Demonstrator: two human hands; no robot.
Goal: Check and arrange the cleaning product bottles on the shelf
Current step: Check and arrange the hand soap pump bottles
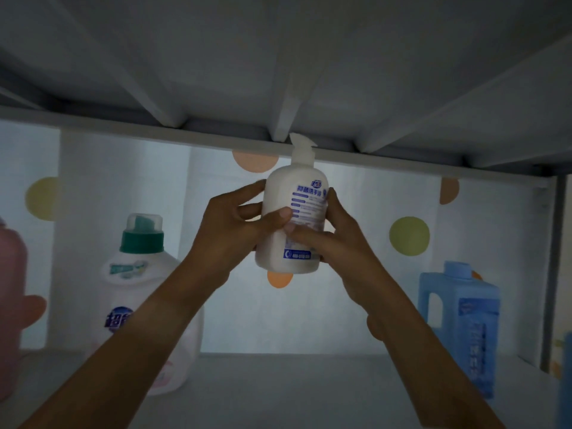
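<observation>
Hands are meeting around one white pump bottle (pixel 292 224), and you are holding it up in the air between the shelf board (pixel 278 388) below and the underside of the upper shelf (pixel 278 72) above. Your left hand (pixel 235 224) is wrapping the bottle's left side: the fingers are curling behind it and the thumb is pressing across the front, over the blue-printed label. Your right hand (pixel 325 233) is closing on the right side, with its fingertips showing at the bottle's right edge and its thumb lying across the lower front, just beneath the left thumb. So both grips are curled tight on the bottle, neither one spread. The bottle is standing nearly upright, leaning slightly, its pump head reaching up just under the front rail of the upper shelf.

On the shelf board, a white detergent bottle with a green cap (pixel 142 305) is standing to the left, partly behind your left forearm. A pink bottle (pixel 12 305) is showing at the far left edge. A blue jug with a handle (pixel 458 323) is standing to the right, well apart from your hands. Behind everything, a pale backdrop with coloured dots (pixel 408 236) is glowing.
</observation>
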